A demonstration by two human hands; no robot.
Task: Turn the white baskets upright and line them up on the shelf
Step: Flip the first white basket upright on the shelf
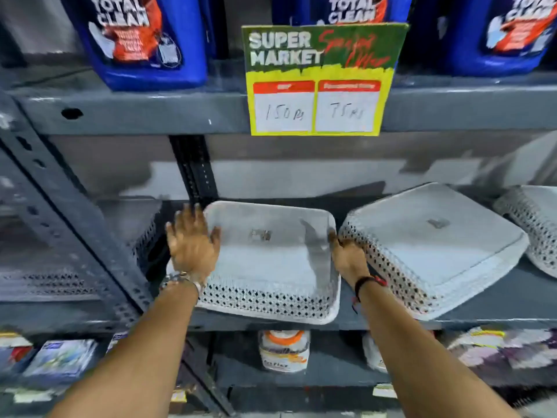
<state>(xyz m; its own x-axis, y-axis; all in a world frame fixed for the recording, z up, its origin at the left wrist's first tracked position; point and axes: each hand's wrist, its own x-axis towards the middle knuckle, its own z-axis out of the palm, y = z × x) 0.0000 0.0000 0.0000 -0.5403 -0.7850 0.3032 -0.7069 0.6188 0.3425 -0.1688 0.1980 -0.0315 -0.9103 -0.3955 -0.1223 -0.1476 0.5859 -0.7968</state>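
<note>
A white lattice basket [271, 267] lies on the grey shelf [497, 300] in front of me, showing a flat face with a small sticker. Blur hides whether that face is its inside or its underside. My left hand [193, 242] rests flat against its left edge, fingers spread. My right hand [349, 257] curls over its right edge, in the gap to a second basket [437, 245]. That one is upside down, tilted, and angled across the shelf. A third upside-down basket [536, 224] is cut off at the far right.
A yellow and green price sign [319, 79] hangs from the shelf above, under blue detergent bottles [141, 40]. A dark perforated post [193, 167] stands behind my left hand. Another lattice basket [141, 236] sits in the bay to the left. Jars [284, 351] and packets fill the shelf below.
</note>
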